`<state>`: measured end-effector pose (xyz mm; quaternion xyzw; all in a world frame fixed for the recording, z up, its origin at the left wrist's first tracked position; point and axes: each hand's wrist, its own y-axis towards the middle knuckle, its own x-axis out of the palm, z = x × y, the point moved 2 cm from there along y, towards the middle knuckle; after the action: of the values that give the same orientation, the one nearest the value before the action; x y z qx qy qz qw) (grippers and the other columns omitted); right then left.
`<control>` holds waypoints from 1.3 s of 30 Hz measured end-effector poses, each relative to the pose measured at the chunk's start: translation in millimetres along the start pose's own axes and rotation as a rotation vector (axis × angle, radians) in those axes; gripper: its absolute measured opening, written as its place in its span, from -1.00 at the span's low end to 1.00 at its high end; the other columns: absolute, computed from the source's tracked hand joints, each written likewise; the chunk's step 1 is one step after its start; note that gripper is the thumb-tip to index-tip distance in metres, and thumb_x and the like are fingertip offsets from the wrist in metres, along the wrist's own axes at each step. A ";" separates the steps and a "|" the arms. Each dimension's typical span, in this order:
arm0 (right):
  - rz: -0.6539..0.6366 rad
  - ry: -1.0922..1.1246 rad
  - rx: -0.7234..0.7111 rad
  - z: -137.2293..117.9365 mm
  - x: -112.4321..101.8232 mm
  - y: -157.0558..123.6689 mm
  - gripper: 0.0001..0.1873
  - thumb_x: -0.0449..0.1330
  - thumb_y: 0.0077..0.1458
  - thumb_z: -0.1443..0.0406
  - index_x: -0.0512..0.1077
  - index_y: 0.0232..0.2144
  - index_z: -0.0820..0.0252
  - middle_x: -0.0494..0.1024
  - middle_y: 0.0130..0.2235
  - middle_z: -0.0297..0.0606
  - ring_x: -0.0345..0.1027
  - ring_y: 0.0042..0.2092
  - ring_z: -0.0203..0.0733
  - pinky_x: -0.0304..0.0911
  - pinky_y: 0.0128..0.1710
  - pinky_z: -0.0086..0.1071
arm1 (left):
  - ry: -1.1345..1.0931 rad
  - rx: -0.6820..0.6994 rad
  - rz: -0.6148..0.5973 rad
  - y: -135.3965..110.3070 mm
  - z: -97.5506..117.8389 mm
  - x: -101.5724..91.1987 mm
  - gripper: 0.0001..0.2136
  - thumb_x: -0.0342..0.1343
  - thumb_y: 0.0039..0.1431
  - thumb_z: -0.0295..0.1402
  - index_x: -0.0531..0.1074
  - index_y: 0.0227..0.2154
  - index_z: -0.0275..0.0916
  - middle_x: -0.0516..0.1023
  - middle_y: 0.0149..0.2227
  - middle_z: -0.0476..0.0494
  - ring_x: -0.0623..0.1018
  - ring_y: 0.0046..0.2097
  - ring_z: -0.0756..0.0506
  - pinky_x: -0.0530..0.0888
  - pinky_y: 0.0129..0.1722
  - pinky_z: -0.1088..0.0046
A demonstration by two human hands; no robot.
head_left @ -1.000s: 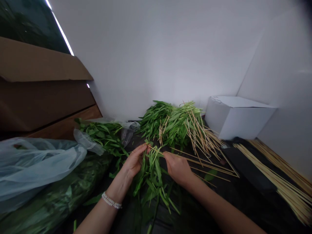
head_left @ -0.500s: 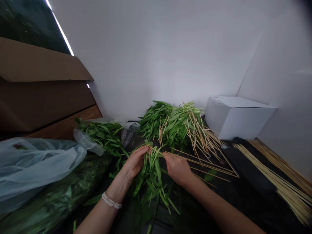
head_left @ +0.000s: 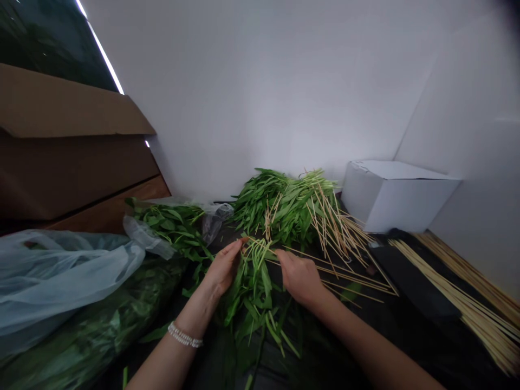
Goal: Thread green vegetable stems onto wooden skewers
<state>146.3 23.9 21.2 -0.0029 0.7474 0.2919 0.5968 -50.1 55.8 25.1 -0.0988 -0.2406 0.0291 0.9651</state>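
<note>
1. Shifted slightly rightward since the earlier frame is the right hand (head_left: 303, 279), so its gap from the left hand (head_left: 224, 268) is widened.
2. Between the two hands, greens (head_left: 258, 276) are draped, their long axis running back between the wrists.
3. Greens are pinched by the right fingertips; the left's grip cannot be told.

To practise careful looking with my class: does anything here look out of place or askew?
Yes, mildly. A single leaf lies among loose sticks right of the right hand, apart from the heaped greens. The jutting sticks beside that heap cross unevenly, while the pale sticks lie roughly parallel.
</note>
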 end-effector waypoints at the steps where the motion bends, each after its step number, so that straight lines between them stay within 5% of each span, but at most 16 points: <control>1: 0.002 -0.003 0.004 0.2 -1.0 0.1 -0.66 -0.11 0.25 0.41 0.40 -0.05 0.20 0.56 -0.28 -0.21 0.45 -0.33 -0.23 0.14 -0.41 -0.44 | -0.006 0.000 0.006 1.5 1.5 -2.6 -0.72 0.33 -0.01 -0.32 0.58 -0.21 -0.30 0.49 -0.59 0.03 0.46 -0.55 0.07 0.42 -0.51 0.61; 11: 0.008 -0.004 -0.016 0.7 0.2 -0.2 -0.69 -0.11 0.28 0.38 0.39 -0.09 0.19 0.55 -0.31 -0.25 0.44 -0.34 -0.24 0.07 -0.43 -0.42 | 0.045 -0.053 -0.043 1.5 6.6 -4.0 -0.74 0.27 -0.01 -0.55 0.56 -0.19 -0.33 0.63 -0.38 -0.16 0.58 -0.40 -0.01 0.52 -0.33 0.54; 39: -0.034 -0.028 -0.046 -2.5 -1.3 -0.3 -0.66 -0.10 0.26 0.38 0.38 -0.02 0.16 0.55 -0.31 -0.25 0.44 -0.35 -0.23 0.07 -0.44 -0.44 | 0.165 0.146 -0.010 -0.9 6.1 -1.2 -0.61 0.44 -0.26 -0.26 0.62 -0.29 -0.30 0.66 -0.35 -0.16 0.57 -0.35 -0.03 0.47 -0.24 0.50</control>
<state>144.6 22.1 22.5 -0.0253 0.7320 0.2989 0.6117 -54.0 55.8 30.0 -0.0291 -0.1579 0.0337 0.9865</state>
